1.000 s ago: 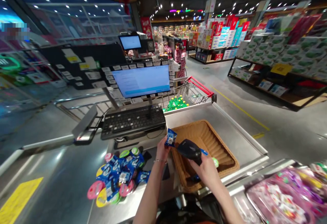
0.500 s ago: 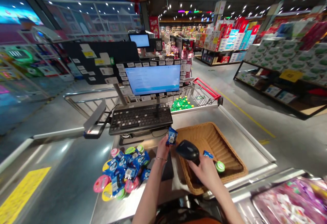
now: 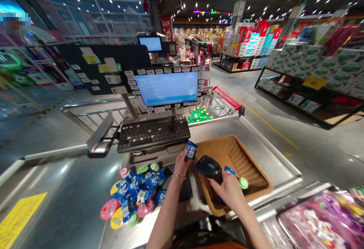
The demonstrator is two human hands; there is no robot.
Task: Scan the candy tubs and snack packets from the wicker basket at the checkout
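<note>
At centre frame, the left hand's (image 3: 181,162) fingers stay clamped on a small blue packet (image 3: 191,151), just left of the black scanner (image 3: 209,166) gripped in the right hand (image 3: 229,190). Neither has shifted in 1 second, so the scan looks unfinished. At right, a wicker basket (image 3: 257,175) holds 2 items. At lower left, a packet pile (image 3: 136,196) lies on the surface (image 3: 85,203).

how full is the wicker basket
Nearly empty: the wicker basket shows mostly bare woven floor, with only a small blue packet and a green-lidded item visible beside the right hand.
</note>
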